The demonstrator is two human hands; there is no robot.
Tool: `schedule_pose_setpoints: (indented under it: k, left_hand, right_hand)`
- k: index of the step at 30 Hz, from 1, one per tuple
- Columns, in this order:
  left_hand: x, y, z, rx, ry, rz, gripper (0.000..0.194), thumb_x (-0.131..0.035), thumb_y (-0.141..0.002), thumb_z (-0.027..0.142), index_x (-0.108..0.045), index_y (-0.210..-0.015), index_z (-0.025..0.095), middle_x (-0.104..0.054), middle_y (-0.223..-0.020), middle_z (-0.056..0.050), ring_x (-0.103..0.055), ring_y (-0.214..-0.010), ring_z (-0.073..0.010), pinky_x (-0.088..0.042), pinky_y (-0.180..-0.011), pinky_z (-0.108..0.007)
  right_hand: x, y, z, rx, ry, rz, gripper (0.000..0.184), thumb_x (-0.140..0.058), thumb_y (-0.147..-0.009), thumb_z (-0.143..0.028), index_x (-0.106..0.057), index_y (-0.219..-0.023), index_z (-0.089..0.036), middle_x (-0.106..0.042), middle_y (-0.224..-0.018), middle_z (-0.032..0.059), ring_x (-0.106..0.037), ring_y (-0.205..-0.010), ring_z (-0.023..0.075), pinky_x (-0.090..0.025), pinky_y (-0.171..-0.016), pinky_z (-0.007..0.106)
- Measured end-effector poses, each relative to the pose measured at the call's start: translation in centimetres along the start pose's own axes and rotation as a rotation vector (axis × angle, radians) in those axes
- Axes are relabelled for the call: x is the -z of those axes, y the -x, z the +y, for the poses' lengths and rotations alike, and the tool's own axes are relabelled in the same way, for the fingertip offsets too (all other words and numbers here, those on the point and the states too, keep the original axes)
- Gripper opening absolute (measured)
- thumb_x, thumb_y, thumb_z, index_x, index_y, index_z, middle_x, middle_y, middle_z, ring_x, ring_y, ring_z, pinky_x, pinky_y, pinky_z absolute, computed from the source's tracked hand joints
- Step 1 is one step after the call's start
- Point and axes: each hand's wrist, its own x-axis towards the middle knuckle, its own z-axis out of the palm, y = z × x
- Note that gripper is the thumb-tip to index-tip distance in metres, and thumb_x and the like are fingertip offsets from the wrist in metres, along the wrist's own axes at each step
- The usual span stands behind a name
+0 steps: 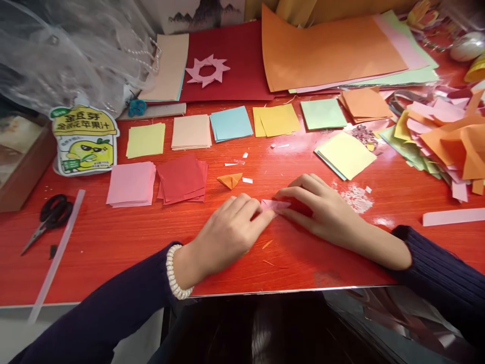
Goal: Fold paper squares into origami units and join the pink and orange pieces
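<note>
A small piece of folded pink paper (270, 204) lies on the red tabletop between my two hands. My left hand (223, 235) has its thumb and curled fingers closed on the paper's left end. From the other side, my right hand (322, 207) holds the right end between thumb and fingertips, which partly cover it. A small folded orange paper triangle (230, 180) sits just beyond my left hand. Left of it are a stack of red paper squares (182, 179) and a stack of pink squares (131, 184).
Scissors (49, 217) and a translucent strip (56, 255) lie at left, near a juice pouch (86, 141). Several coloured square stacks line the back. A pink star-shaped paper ring (207, 71) rests on red sheets (242, 55). Paper scraps (450, 136) pile up at right.
</note>
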Motion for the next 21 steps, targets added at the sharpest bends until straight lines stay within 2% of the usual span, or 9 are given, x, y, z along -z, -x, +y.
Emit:
schedule_pose_setpoints:
  k: [4,7,12,16,21]
  left_hand:
    - [-0.3,-0.5,-0.4,0.126,0.094,0.008,0.032,-0.043,-0.089,0.036,-0.052,-0.105,0.009,-0.055,-0.098,-0.011,-0.048,-0.089,-0.0193,-0.043,-0.081,-0.035]
    - [-0.1,-0.7,-0.3,0.129,0.192,-0.075,0.029,-0.04,-0.09,0.037,-0.053,-0.1,0.013,-0.053,-0.095,-0.009,-0.047,-0.086,-0.0179,-0.042,-0.081,-0.035]
    - [0.4,-0.8,0.3,0.194,0.371,-0.176,0.015,-0.041,-0.09,0.023,-0.05,-0.084,0.014,-0.052,-0.088,-0.004,-0.045,-0.08,-0.015,-0.041,-0.074,-0.029]
    - [0.5,-0.6,0.8,0.253,0.395,-0.216,0.013,-0.041,-0.091,0.025,-0.048,-0.091,0.014,-0.052,-0.089,-0.004,-0.045,-0.081,-0.0151,-0.04,-0.074,-0.029]
    - [1.1,-0.3,1.6,0.292,0.372,-0.318,0.013,-0.037,-0.091,0.021,-0.048,-0.095,0.015,-0.05,-0.09,-0.004,-0.044,-0.084,-0.0169,-0.04,-0.076,-0.031]
  right_hand:
    - [0.0,-0.2,-0.5,-0.03,-0.165,-0.095,0.005,-0.051,-0.085,-0.022,-0.054,-0.085,-0.017,-0.055,-0.081,0.0059,-0.046,-0.076,0.0175,-0.041,-0.071,0.034]
    - [0.0,-0.2,-1.0,-0.031,-0.242,-0.115,0.005,-0.049,-0.085,-0.017,-0.052,-0.082,-0.018,-0.054,-0.08,0.0055,-0.045,-0.077,0.0171,-0.041,-0.071,0.033]
    - [0.2,-0.1,-1.2,-0.141,-0.377,-0.006,0.003,-0.051,-0.084,-0.019,-0.05,-0.082,-0.018,-0.049,-0.082,0.0037,-0.046,-0.077,0.0146,-0.041,-0.069,0.029]
    - [0.6,-0.3,-1.3,-0.257,-0.477,0.074,0.005,-0.049,-0.086,-0.022,-0.048,-0.082,-0.019,-0.048,-0.076,0.0007,-0.046,-0.068,0.0112,-0.039,-0.062,0.026]
    - [0.6,-0.5,-1.8,-0.227,-0.414,0.086,0.005,-0.048,-0.086,-0.019,-0.049,-0.082,-0.019,-0.051,-0.076,0.0006,-0.046,-0.067,0.0103,-0.037,-0.059,0.025]
